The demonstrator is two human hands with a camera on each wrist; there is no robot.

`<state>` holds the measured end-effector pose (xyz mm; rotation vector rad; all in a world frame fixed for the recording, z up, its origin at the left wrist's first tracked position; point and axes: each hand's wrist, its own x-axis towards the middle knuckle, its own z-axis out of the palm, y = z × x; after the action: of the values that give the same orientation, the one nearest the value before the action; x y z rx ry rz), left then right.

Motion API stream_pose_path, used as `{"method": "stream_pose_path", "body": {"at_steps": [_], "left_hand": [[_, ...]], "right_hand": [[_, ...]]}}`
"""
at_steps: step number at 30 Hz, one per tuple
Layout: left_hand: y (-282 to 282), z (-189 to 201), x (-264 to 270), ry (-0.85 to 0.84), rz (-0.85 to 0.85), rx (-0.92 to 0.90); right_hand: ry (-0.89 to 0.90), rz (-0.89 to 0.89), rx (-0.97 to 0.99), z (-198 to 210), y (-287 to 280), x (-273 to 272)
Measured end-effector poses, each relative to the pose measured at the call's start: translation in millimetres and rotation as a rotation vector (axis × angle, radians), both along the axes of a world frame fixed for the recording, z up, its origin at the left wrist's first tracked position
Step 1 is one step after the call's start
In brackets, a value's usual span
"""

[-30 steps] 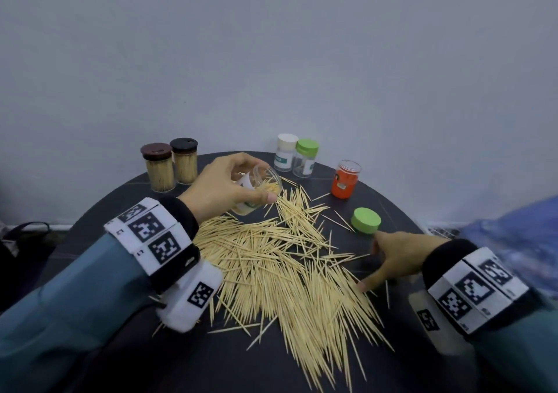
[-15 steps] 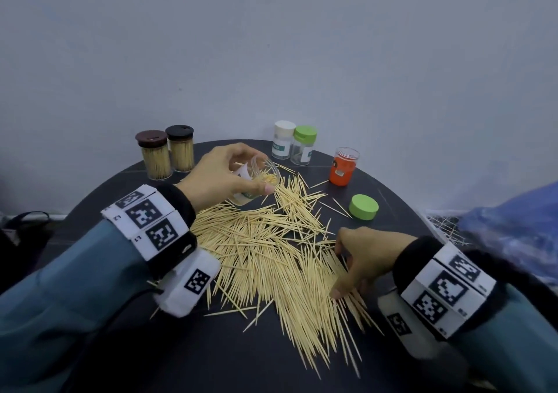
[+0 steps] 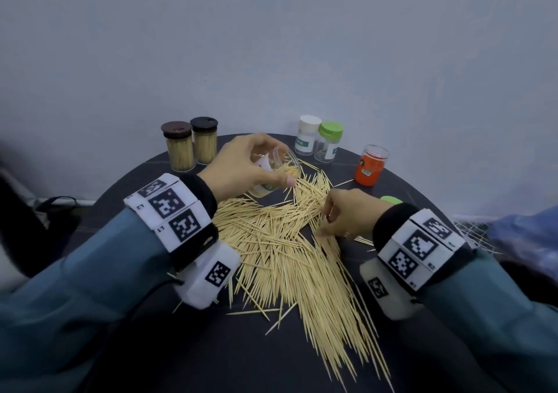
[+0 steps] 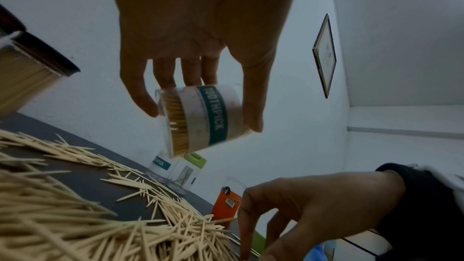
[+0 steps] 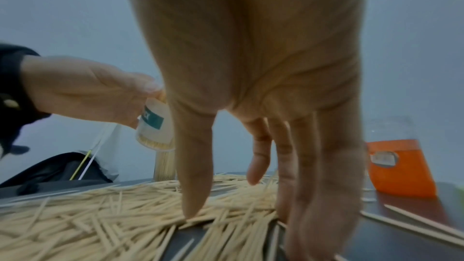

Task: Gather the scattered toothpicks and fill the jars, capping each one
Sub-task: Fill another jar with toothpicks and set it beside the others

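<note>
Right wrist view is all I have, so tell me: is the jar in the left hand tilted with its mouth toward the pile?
Observer: Yes. In the head view the left hand holds the clear jar tilted, its open mouth toward the toothpick pile, with some toothpicks inside.
Operator: Where is its lid?
Observer: A loose green lid lies on the table just beyond the right hand. Whether it belongs to that jar I cannot tell.
Operator: Any jars finished?
Observer: Two dark-capped jars, full of toothpicks, stand at the back left.
</note>
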<state>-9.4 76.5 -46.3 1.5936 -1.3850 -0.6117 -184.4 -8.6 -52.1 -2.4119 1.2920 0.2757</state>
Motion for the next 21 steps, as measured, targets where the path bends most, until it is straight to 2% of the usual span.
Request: {"method": "stream_pose_path", "body": {"at_steps": [4, 9, 14, 21], "left_hand": [[1.0, 1.5, -2.3, 0.003, -0.011, -0.011], [2.4, 1.5, -5.6, -0.006, -0.020, 0.005], [1.9, 1.8, -9.0, -0.030, -0.019, 0.016], [1.9, -1.4, -10.6, -0.054, -0.007, 0.034]], "right_hand": [[0.144, 0.032, -0.049, 6.7, 6.1, -9.4], [0.284, 0.031, 0.107, 4.7, 24.1, -25.4], [0.323, 0.062, 0.183, 2.8, 45.2, -37.9], [0.300, 0.180, 0.096, -4.1, 52.4, -28.3]]}}
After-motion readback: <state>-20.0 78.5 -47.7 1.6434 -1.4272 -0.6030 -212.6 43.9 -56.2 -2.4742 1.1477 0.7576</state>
